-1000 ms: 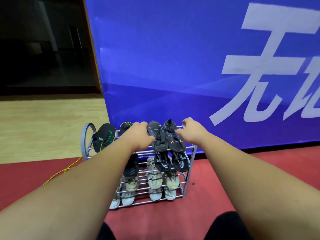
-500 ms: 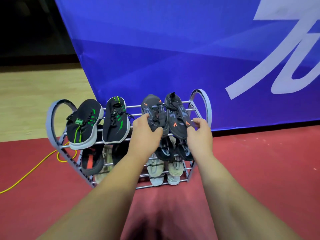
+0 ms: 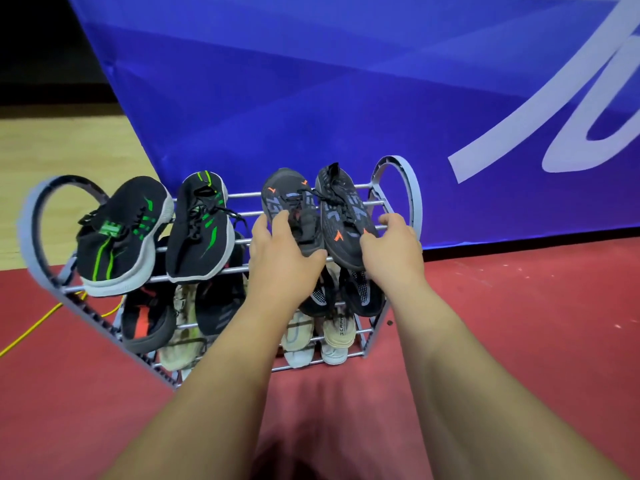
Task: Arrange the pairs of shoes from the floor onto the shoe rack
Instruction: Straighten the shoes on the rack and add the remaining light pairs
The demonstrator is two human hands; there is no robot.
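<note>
Left hand gripped the near end of the left grey shoe, fingers curled over it, while the right hand pinched the near end of the right grey shoe. Both shoes lay touching on the top tier of the shoe rack, at its right, dark grey with orange marks and pale blue lettering too blurred to read. Lower down, a beige shoe read "3CAPA". A black pair with green stripes sat top left.
</note>
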